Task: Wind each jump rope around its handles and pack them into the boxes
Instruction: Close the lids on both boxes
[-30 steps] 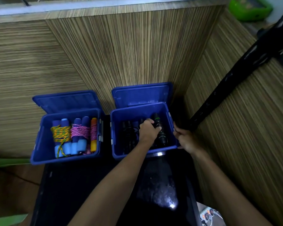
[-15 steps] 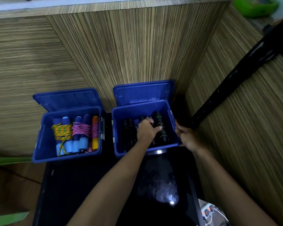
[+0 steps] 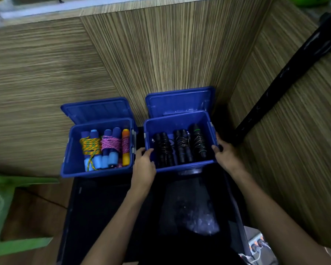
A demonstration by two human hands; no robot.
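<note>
Two blue boxes stand side by side along the far edge of a black table [image 3: 107,211], both with lids hinged open and leaning back toward the wood-grain wall panels [image 3: 161,54]. The left box [image 3: 73,165] sits at the far left corner and overhangs the table's left edge slightly; it holds wound jump ropes with blue foam handles: one wrapped in yellow-orange cord [image 3: 90,146], one in pink cord [image 3: 111,144], and an orange-handled rope [image 3: 126,148] against the right wall. The right box [image 3: 180,119] holds three black-handled ropes [image 3: 182,148] lying parallel, each bound with thin dark cord; the rightmost carries a green ring near its far end. The left hand [image 3: 143,167] grips the near left corner of the right box, fingers curled over the rim, thumb outside. The right hand [image 3: 225,155] grips the near right corner of the same box, fingers curled over the rim. A black pole [image 3: 287,73] leans diagonally at the right. A green plastic chair [image 3: 0,207] stands left of the table.
</note>
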